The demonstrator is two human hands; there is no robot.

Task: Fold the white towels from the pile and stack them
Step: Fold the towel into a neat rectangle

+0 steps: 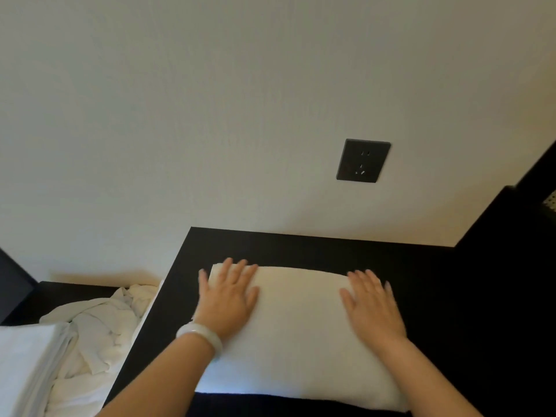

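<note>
A folded white towel lies flat on the black table. My left hand presses on its far left part with straight, spread fingers; a pale bangle sits on that wrist. My right hand lies flat on the towel's right part, fingers straight. To the left, lower down, a crumpled pile of white towels rests beside a stack of folded towels at the left edge of the view.
A white wall rises right behind the table, with a dark power socket on it. A black raised unit borders the table at the right. A dark piece of furniture stands at the far left.
</note>
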